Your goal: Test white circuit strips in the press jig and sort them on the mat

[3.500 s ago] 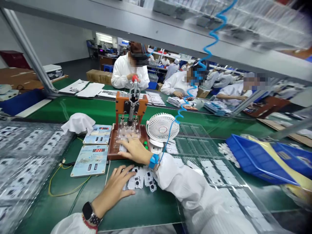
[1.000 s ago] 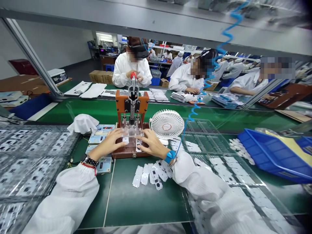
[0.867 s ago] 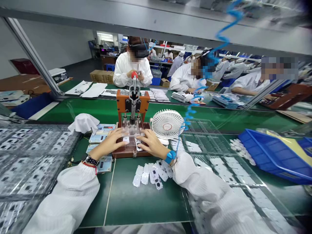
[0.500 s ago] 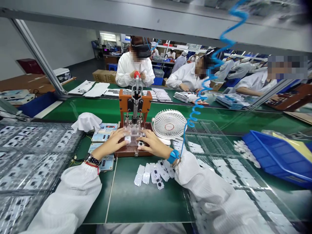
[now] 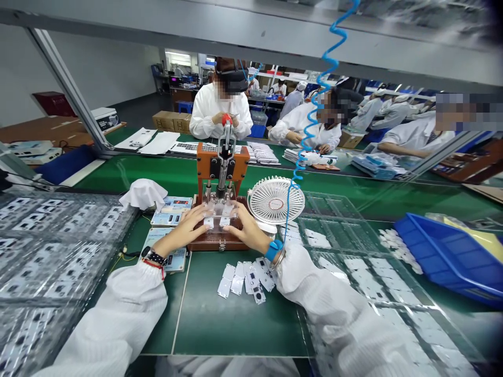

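Both hands rest on the brown base of a small hand press (image 5: pixel 218 240) with an orange frame (image 5: pixel 222 161) and a red-knobbed lever (image 5: pixel 227 120). My left hand (image 5: pixel 193 222) lies with its fingers stretched out, the tips on a small white part (image 5: pixel 208 222) in the clear fixture. From the other side my right hand (image 5: pixel 246 228) reaches in, fingers flat, the tips by a second white part (image 5: pixel 225 221). Neither hand grips anything. Several loose white parts (image 5: pixel 247 275) lie on the green mat below my right wrist.
A white desk fan (image 5: pixel 275 200) stands right of the press, with a blue coiled cord (image 5: pixel 310 125) hanging before it. Two meters (image 5: pixel 173 210) and a white cloth (image 5: pixel 143 192) sit left. Trays of parts (image 5: pixel 47 246) fill the left, clear trays (image 5: pixel 341 251) and a blue bin (image 5: pixel 444 251) the right. Co-workers sit across.
My left hand left the loose parts on the mat and joined the right one at the press fixture. In the last second both hands stay there, fingertips shifting slightly on the two parts.
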### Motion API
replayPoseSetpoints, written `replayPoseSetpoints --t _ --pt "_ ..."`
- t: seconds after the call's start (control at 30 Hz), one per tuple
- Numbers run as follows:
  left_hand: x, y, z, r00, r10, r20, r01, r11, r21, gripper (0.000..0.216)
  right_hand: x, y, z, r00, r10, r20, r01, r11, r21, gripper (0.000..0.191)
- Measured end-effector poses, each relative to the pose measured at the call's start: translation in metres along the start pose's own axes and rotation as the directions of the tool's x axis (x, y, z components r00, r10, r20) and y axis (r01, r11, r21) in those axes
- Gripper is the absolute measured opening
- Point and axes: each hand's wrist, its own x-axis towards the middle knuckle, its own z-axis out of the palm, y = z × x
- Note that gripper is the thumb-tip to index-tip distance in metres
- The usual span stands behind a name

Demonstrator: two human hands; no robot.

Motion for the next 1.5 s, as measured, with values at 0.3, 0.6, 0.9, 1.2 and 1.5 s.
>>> replayPoseSetpoints --t 0.3,0.6,0.9,1.2,1.5 --pt "0.0 0.001 0.0 1.0 -0.009 0.0 0.009 1.0 0.017 0.043 0.004 0.006 -0.011 0.991 0.001 0.136 0.023 0.985 -0.17 0.034" --pt "0.01 0.021 0.006 0.997 0.026 -0.07 -0.018 0.992 0.124 0.04 0.011 0.006 -0.015 0.984 -0.013 0.176 0.037 0.991 -0.132 0.03" --pt "0.022 0.028 0.003 0.998 0.063 0.019 -0.065 0.988 0.141 0.053 0.01 -0.004 -0.016 0.981 0.016 0.194 0.031 0.97 -0.24 0.038" --pt "0.035 0.022 -0.009 0.987 0.15 0.057 -0.159 0.962 0.223 0.044 0.004 -0.019 -0.038 0.991 0.047 0.123 -0.035 0.995 -0.092 0.028" --pt "0.028 0.037 -0.006 0.984 0.148 0.104 -0.17 0.95 0.262 0.047 -0.002 -0.021 -0.035 0.979 0.151 -0.137 -0.139 0.986 0.094 0.026"
